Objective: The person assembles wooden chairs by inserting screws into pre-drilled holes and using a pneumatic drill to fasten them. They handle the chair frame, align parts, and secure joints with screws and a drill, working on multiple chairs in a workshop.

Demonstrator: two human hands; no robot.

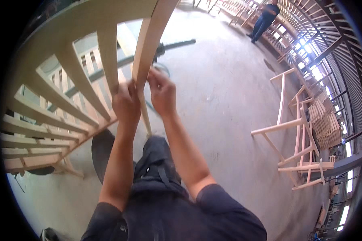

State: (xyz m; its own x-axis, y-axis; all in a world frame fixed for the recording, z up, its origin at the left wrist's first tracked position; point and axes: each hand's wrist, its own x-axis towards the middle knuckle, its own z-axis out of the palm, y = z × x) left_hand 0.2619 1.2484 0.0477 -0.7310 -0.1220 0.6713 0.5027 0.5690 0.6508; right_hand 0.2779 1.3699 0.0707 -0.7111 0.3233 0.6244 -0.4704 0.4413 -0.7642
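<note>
A pale wooden slatted frame (66,60), seemingly a bench or chair, fills the left of the head view. Its thick post (148,44) slopes down toward me between my hands. My left hand (126,102) is closed against the left edge of that post, near its lower visible end. On the opposite edge, at about the same height, my right hand (163,92) is closed in a pinch, thumb and fingers together. Whatever the fingertips of either hand grip is hidden or too small to name. Behind the post runs a dark metal bar clamp (175,45).
Wooden chair frames (297,128) stand on the concrete floor (221,104) to the right, beside stacked wooden parts (325,120). A person in dark clothes (265,20) stands far off near long rows of wooden pieces. A grey beam (346,162) lies at the right.
</note>
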